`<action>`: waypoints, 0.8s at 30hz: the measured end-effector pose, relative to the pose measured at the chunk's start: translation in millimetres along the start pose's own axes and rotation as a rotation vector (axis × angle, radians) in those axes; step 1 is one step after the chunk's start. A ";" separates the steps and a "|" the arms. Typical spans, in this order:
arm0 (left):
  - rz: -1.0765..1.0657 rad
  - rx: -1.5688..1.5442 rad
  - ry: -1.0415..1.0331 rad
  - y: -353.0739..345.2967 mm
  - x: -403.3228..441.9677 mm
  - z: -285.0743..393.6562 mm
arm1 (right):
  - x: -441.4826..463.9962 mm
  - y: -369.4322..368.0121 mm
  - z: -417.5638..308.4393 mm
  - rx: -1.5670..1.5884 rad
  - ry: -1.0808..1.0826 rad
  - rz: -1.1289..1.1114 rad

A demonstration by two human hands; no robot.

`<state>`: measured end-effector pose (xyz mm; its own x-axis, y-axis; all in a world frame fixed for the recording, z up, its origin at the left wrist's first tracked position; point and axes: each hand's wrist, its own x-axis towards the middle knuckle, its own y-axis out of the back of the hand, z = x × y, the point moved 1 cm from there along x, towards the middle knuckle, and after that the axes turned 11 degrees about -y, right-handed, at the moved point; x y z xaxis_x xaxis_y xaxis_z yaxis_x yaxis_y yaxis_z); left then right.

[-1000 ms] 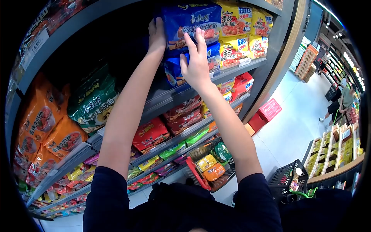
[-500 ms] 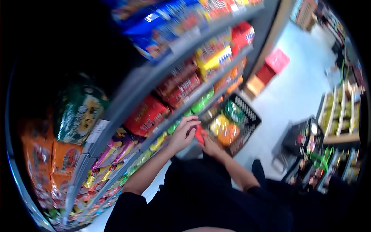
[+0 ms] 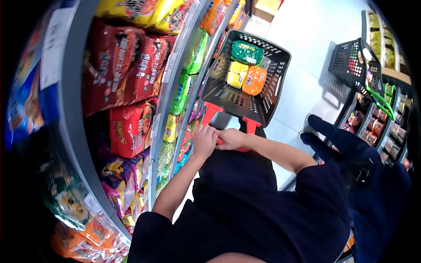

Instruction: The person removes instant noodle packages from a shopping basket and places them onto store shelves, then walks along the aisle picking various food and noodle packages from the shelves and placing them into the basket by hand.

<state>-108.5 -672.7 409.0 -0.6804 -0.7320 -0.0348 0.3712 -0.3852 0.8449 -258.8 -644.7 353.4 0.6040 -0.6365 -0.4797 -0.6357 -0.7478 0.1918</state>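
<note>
Both hands are closed on the red handle (image 3: 212, 113) of a black shopping basket (image 3: 273, 103). My left hand (image 3: 205, 139) wraps the handle's left part, and my right hand (image 3: 231, 139) grips it just to the right, the two almost touching. Inside the basket, at its far end, lie a green noodle pack (image 3: 247, 52), a yellow pack (image 3: 237, 74) and an orange pack (image 3: 254, 80).
Shelves of noodle packs run along the left, with dark red packs (image 3: 127, 65) and a red pack (image 3: 133, 127). At the right are another black basket (image 3: 348, 61) with a green handle (image 3: 380, 103), low shelves, and a person in dark clothes (image 3: 377, 193).
My hands have left the blue pack on the upper shelf and come down to the basket handle. The view has turned toward the basket, which now stands upright in front of me.
</note>
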 end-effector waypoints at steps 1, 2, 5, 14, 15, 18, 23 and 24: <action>-0.038 -0.020 0.005 -7.3 -1.2 -8.7 | -4.3 17.0 -2.8 0.015 0.023 -0.074; -0.072 -0.041 0.009 -15.2 -0.7 -17.1 | -1.8 28.3 5.1 0.026 0.047 -0.148; -0.033 0.044 -0.052 -20.3 11.2 -7.9 | 31.6 43.8 69.6 0.354 0.041 -0.214; 0.089 0.030 0.008 -43.8 -22.9 -21.2 | 195.6 158.9 413.4 0.220 -0.720 1.226; 0.069 0.019 0.022 -43.9 -26.3 -21.5 | 211.8 164.4 446.8 0.271 -0.866 1.180; 0.047 0.001 0.041 -45.4 -28.3 -25.8 | 238.5 173.4 497.2 0.385 -1.105 1.045; 0.115 -0.006 0.052 -43.9 -23.1 -22.4 | 216.8 145.1 443.2 0.081 -0.865 0.906; 0.138 -0.006 0.047 -41.8 -22.8 -21.1 | 205.6 133.7 423.2 0.075 -0.801 0.947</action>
<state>-95.2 -651.7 363.2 -0.5923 -0.8037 0.0568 0.4635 -0.2823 0.8399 -423.1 -795.5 -81.9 -0.5541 -0.6052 -0.5716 -0.7031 -0.0274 0.7106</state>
